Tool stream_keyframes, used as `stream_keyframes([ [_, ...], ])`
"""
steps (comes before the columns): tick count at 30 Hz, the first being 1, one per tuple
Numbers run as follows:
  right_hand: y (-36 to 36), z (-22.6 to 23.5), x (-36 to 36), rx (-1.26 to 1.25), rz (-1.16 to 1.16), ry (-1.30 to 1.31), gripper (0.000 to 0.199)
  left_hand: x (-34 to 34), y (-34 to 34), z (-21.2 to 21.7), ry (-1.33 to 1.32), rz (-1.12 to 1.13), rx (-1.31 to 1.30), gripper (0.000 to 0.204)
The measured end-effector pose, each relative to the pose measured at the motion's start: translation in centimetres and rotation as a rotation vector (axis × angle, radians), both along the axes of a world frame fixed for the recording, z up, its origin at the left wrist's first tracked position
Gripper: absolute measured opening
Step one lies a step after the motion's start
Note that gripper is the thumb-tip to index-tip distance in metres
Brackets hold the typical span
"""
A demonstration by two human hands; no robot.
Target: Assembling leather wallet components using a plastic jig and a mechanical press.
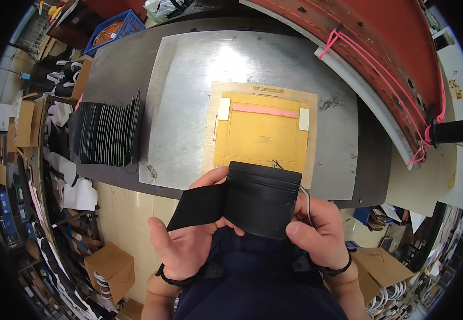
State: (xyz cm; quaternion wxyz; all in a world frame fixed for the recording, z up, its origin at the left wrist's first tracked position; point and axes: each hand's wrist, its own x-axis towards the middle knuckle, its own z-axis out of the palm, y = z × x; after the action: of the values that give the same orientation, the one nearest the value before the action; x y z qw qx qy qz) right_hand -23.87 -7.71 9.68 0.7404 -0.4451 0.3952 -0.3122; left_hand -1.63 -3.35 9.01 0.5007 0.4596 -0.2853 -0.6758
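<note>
Both hands hold one black leather wallet piece (247, 200) close over the lap: the left hand (181, 240) cups under its opened flap, thumb along the edge, while the right hand (314, 229) pinches the right side, so its face tilts up toward the eyes (a thin thread trails by the right fingers). Beyond, on the table (189, 80), lies a yellow-brown die board (261, 133), square to the sitter. Farther left, a row of black cut pieces (106, 133) stands on edge within reach.
</note>
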Motion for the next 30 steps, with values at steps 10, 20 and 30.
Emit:
stream_keyframes([
  [10,0.0,-0.2,0.0,-0.026,0.031,0.014,0.01,-0.5,0.1,0.1,-0.012,0.006,0.011,0.123],
  [20,0.4,-0.4,0.4,0.001,0.053,-0.016,0.013,-0.6,0.5,0.1,-0.071,-0.077,0.024,0.12],
  [30,0.2,-0.2,0.9,-0.04,0.15,-0.038,0.022,-1.9,0.9,-0.2,-0.099,-0.089,0.086,0.126],
])
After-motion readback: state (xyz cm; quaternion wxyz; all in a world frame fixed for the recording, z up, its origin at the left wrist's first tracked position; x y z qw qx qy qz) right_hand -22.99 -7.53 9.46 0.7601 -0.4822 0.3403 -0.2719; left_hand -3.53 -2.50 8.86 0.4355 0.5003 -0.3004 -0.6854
